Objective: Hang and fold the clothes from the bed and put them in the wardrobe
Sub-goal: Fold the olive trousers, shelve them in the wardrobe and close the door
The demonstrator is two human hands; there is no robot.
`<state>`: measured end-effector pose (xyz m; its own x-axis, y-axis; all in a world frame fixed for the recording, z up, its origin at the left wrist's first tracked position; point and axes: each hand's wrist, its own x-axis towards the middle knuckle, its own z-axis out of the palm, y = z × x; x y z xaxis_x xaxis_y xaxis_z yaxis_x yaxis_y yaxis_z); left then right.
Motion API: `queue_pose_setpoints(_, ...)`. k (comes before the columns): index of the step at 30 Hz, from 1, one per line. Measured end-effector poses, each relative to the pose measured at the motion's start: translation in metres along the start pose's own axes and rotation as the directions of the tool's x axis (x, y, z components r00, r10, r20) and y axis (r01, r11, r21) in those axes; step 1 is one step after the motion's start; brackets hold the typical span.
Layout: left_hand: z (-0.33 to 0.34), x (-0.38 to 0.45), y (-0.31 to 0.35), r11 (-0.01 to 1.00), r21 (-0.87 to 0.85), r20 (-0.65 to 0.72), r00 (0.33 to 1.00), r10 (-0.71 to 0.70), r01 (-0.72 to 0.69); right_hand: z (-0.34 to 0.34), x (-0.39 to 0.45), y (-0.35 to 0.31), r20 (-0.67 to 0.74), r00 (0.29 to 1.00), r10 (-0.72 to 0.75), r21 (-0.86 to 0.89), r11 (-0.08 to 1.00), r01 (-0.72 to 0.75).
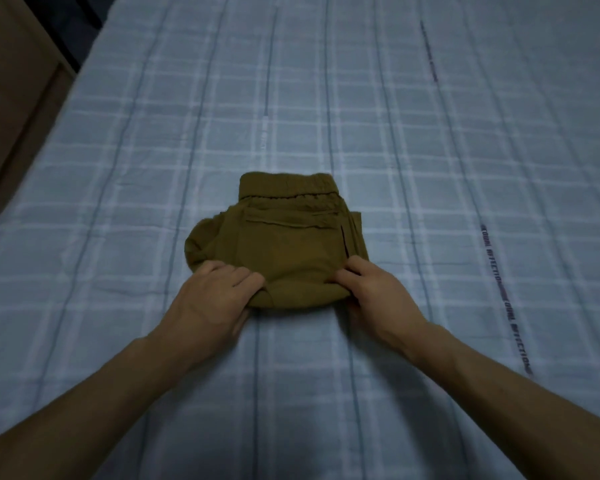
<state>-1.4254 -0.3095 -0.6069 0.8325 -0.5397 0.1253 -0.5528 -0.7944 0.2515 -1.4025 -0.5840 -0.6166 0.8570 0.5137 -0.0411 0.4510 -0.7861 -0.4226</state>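
at the bottom of the frame, two bare forearms reach forward over the bed (430,150), which is covered by a pale blue checked sheet.

the left hand (210,299) sits just left of centre, at the near left corner of the folded trousers (278,244). its fingers lie close together on top of the cloth, with the thumb low at the near edge; the corner appears pinched between them. the right hand (374,294) sits at the near right corner. its fingers are curled together over the edge and appear clamped on the cloth, though the underside of the grip is hidden.

the trousers, olive brown, lie in the centre of the frame as a compact bundle resting flat on the sheet. the elastic waistband is on the far side, and a back pocket faces up. a rounded bulge of cloth sticks out at the left side.

step in hand, as judged: the fold is complete or nearly so, and both hands are placed to lift the bundle or make a last tuck. the next move calls for even support at both corners, so the layers do not slide apart, and a carry to the wardrobe.

containers: no wardrobe interior, basket or hanger is in view. a brown wooden panel (11,84) shows at the upper left of the frame; whether it belongs to the wardrobe cannot be told.
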Motion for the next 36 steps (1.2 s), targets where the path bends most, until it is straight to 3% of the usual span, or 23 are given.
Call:
queue_pose_setpoints(4, -0.012, -0.041, 0.024, 0.984, -0.171, 0.148, 0.989, -0.029, 0.054, -0.017, -0.040, -0.020, 0.203, 0.976, -0.084, 0.074, 0.995, 0.070)
queue_pose_setpoints(6, -0.018, -0.059, 0.031, 0.956, -0.287, 0.148, 0.989, -0.020, 0.062, -0.028, -0.055, -0.028, 0.272, 0.955, -0.121, 0.153, 0.985, 0.082)
queue_pose_setpoints(8, -0.027, -0.066, 0.032, 0.897, -0.431, 0.112, 0.992, -0.050, 0.094, -0.036, -0.063, -0.032, 0.268, 0.960, -0.077, 0.271, 0.963, 0.001)
queue_pose_setpoints(11, -0.038, -0.055, 0.024, 0.806, -0.554, 0.015, 0.970, -0.243, 0.210, -0.039, -0.059, -0.027, 0.113, 0.989, 0.094, 0.447, 0.884, -0.135)
queue_pose_setpoints(13, -0.041, -0.036, 0.016, 0.778, -0.574, -0.069, 0.932, -0.356, 0.255, -0.040, -0.044, -0.023, -0.032, 0.972, 0.232, 0.501, 0.845, -0.185)
queue_pose_setpoints(18, -0.022, 0.019, -0.008, 0.802, -0.440, -0.229, 0.813, -0.535, 0.405, -0.031, 0.010, -0.005, -0.184, 0.883, 0.432, 0.423, 0.846, -0.325)
queue_pose_setpoints(21, -0.003, 0.020, 0.000, 0.914, -0.141, -0.407, 0.820, -0.403, 0.379, -0.014, 0.018, -0.002, -0.296, 0.822, 0.486, 0.331, 0.860, -0.389)
queue_pose_setpoints(23, 0.007, 0.007, 0.015, 0.980, -0.051, -0.413, 0.889, -0.197, 0.193, -0.007, 0.011, -0.010, -0.421, 0.853, 0.307, 0.210, 0.948, -0.237)
queue_pose_setpoints(25, 0.016, -0.010, 0.026, 0.997, 0.008, -0.272, 0.960, -0.069, 0.074, -0.002, -0.004, -0.018, -0.407, 0.912, 0.059, 0.081, 0.996, -0.028)
queue_pose_setpoints(27, 0.023, -0.023, 0.025, 0.997, 0.057, -0.096, 0.994, -0.053, 0.059, 0.007, -0.019, -0.025, -0.221, 0.975, -0.033, -0.006, 0.999, 0.032)
queue_pose_setpoints(29, 0.027, -0.026, 0.019, 0.996, 0.065, -0.009, 0.998, -0.067, 0.067, 0.017, -0.028, -0.024, -0.063, 0.998, -0.010, -0.077, 0.997, 0.005)
queue_pose_setpoints(36, 0.018, 0.002, 0.011, 0.995, 0.074, 0.026, 0.997, -0.075, 0.073, 0.024, -0.006, -0.020, -0.098, 0.995, 0.019, -0.139, 0.990, -0.033)
